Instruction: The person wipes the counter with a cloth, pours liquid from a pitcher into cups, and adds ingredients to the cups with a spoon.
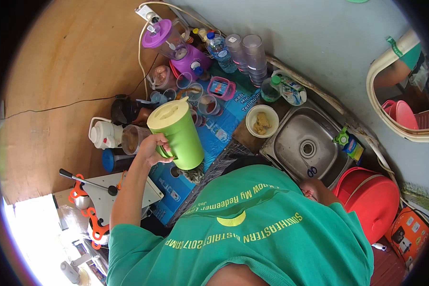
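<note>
My left hand (156, 149) is closed around the handle of a light green pitcher (186, 145) with a pale yellow lid (168, 114). The pitcher is tilted, above the blue-covered counter (213, 151). At the near edge of the steel sink (291, 138), my right hand (311, 191) is curled and partly hidden by my green shirt. I cannot make out what, if anything, is in it. Blue-handled scissors (311, 171) lie in the sink close to that hand. A white bowl (262, 121) with yellowish-brown food stands beside the sink.
A purple blender (191, 59), water bottle (220, 51) and stacked plastic cups (255, 59) line the back. Several cups and a pink container (221, 88) stand behind the pitcher. At left are a white thermos (105, 132) and lever-handled machine (128, 190); at right, a red lidded bucket (369, 205).
</note>
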Tool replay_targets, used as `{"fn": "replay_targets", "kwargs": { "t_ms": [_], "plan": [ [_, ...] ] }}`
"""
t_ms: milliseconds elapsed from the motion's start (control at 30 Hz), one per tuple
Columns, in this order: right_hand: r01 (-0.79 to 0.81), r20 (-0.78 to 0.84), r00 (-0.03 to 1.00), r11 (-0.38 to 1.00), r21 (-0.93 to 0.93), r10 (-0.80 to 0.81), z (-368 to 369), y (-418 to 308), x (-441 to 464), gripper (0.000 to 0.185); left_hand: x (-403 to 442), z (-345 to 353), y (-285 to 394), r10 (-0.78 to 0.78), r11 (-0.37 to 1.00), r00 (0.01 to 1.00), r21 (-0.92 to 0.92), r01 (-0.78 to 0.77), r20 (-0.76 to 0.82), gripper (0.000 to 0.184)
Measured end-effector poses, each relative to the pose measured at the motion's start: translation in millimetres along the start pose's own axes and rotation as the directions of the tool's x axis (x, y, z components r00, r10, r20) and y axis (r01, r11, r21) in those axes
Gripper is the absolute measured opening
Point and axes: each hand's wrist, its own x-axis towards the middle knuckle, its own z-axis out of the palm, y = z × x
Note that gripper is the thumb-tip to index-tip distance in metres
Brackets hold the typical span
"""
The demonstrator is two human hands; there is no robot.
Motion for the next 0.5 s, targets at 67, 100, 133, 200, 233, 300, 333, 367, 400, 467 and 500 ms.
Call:
{"fn": "replay_targets", "kwargs": {
  "t_ms": [67, 100, 133, 200, 233, 300, 333, 367, 400, 467, 500],
  "plan": [
    [0.007, -0.026, 1.000, 1.000, -0.009, -0.007, 0, 5, 3, 0.038, -2, 1, 2, -0.017, 1.000, 1.000, 0.005, 0.018, -0.003, 0.005],
    [0.013, -0.054, 0.998, 1.000, -0.024, -0.014, 2, 3, -4, 0.038, -2, 1, 3, -0.033, 0.999, 0.999, 0.005, 0.033, -0.007, 0.005],
    [0.013, -0.051, 0.999, 1.000, -0.023, -0.014, 5, 0, -13, 0.038, -1, -2, 3, -0.034, 0.999, 0.999, 0.006, 0.034, -0.009, 0.005],
    [0.005, -0.098, 0.995, 1.000, -0.016, -0.007, 9, -7, -23, 0.037, 0, -6, 3, -0.067, 0.998, 0.997, 0.001, 0.067, 0.033, 0.005],
    [0.005, -0.095, 0.995, 1.000, -0.018, -0.007, 5, -5, -18, 0.037, -2, -4, 4, -0.068, 0.998, 0.997, 0.001, 0.068, 0.031, 0.005],
    [0.012, 0.010, 1.000, 1.000, 0.005, -0.013, -2, -4, -7, 0.037, -7, 3, 6, -0.076, 0.996, 0.997, 0.039, 0.077, -0.028, 0.007],
    [0.013, 0.011, 1.000, 1.000, 0.004, -0.013, -3, -4, -2, 0.037, -6, 3, 6, -0.076, 0.996, 0.997, 0.040, 0.078, -0.030, 0.007],
    [0.010, 0.013, 1.000, 1.000, 0.001, -0.010, -4, -4, 2, 0.037, -6, 3, 6, -0.081, 0.996, 0.996, 0.043, 0.082, -0.029, 0.007],
    [0.008, 0.015, 1.000, 1.000, -0.002, -0.008, -6, -4, 8, 0.038, -5, 2, 6, -0.085, 0.995, 0.996, 0.046, 0.087, -0.029, 0.008],
    [0.010, 0.010, 1.000, 1.000, -0.019, -0.010, -12, -3, 18, 0.024, -4, 1, 6, -0.087, 0.995, 0.996, 0.037, 0.088, -0.023, 0.008],
    [0.012, 0.005, 1.000, 0.999, -0.035, -0.012, -14, -3, 21, 0.018, -4, 0, 6, -0.088, 0.996, 0.996, 0.028, 0.089, -0.016, 0.008]
  ]
}}
